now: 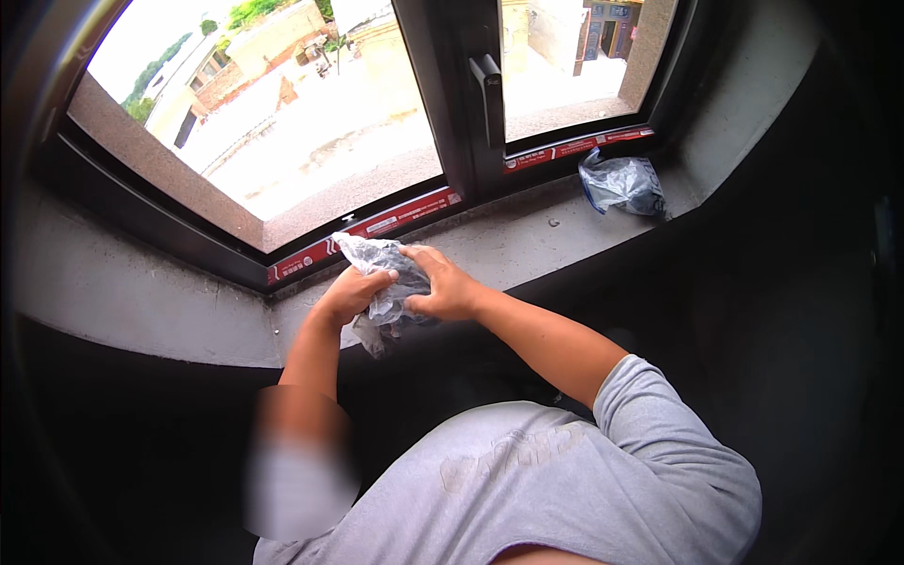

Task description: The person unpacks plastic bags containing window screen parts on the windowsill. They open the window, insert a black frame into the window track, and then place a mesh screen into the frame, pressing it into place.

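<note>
Over the front part of the sill, a crumpled clear plastic bag [384, 252] with something dark inside is between my two hands. My left hand [353, 294] is closed on its left side, the thumb lying across the plastic. From the right, my right hand [446, 285] grips the bag with fingers on top and thumb lower down. A greyish bunched piece [370, 336] hangs below my hands; whether it belongs to the bag I cannot tell. The contents are too hidden to name.
A second clear plastic bag [623, 184] with a blue edge lies at the right end of the grey windowsill [527, 240]. Behind stands a dark-framed window with a black handle [488, 99] and red printed tape [576, 148] along its lower frame. Side walls flank the sill.
</note>
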{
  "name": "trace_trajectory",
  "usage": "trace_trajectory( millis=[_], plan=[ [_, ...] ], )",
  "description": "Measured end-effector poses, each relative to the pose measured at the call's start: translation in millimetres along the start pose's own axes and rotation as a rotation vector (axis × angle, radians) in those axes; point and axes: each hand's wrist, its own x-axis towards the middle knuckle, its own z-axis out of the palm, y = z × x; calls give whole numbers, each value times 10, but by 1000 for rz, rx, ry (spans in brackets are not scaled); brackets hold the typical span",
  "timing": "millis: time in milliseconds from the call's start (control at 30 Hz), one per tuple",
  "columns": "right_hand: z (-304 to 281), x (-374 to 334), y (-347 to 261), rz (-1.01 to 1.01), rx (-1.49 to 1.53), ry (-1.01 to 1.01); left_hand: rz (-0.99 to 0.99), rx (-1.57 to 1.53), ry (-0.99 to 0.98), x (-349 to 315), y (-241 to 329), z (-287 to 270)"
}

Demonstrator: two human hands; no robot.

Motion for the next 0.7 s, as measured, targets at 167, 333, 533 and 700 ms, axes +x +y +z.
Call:
trace_trajectory(
  millis=[167, 333, 533, 700],
  plan=[
    [159, 13, 118, 44, -108, 40, 134, 102, 17, 11, 15, 149],
    [-117, 155, 206, -29, -12, 303, 21, 181, 203, -211, 78, -200],
    [-685, 256, 31, -313, -385, 369, 153, 155, 313, -342, -62, -593],
    [-530, -34, 270, -321, -645, 65, 202, 25, 332, -429, 125, -672]
  ],
)
